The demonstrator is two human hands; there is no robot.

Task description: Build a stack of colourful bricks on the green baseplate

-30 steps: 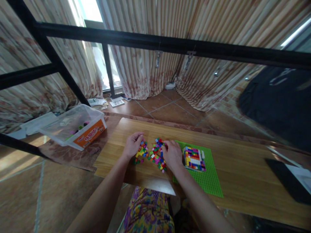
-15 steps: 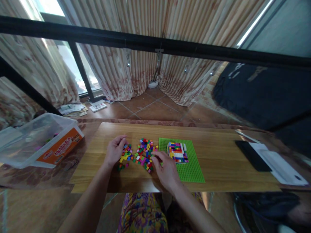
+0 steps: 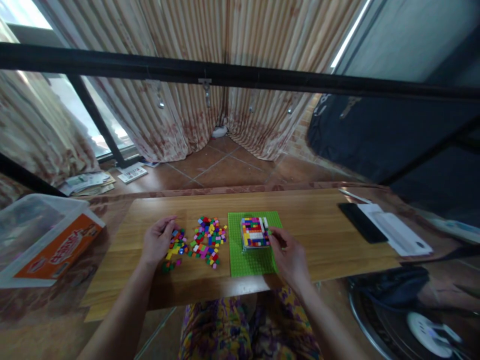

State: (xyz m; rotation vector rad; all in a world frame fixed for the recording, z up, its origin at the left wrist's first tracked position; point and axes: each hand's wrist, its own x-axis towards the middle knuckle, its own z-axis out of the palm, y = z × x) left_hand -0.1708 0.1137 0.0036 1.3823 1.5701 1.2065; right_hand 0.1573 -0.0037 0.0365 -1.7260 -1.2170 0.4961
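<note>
Small multicoloured building bricks lie in a loose pile (image 3: 206, 237) on the wooden table. My left hand (image 3: 157, 241) rests at the left of a smaller heap (image 3: 176, 245), thumb and fingers closed together; what they hold, if anything, is hidden. On a green baseplate (image 3: 236, 265) stands a low, square brick build (image 3: 255, 232) with colourful rows and a white part. My right hand (image 3: 292, 257) is at its right edge, thumb and forefinger pinched on a small building brick, mostly covered by the fingertips.
A clear plastic tub with an orange label (image 3: 60, 247) stands left of the table (image 3: 311, 210). A black phone-like slab (image 3: 362, 222) and a white tray-like piece (image 3: 397, 232) lie at the right end. A dark rail (image 3: 240, 75) crosses beyond, before curtains.
My right hand has moved right, from the loose pile to the right edge of the brick build. My left hand stays by the smaller heap. The view has turned to the right.
</note>
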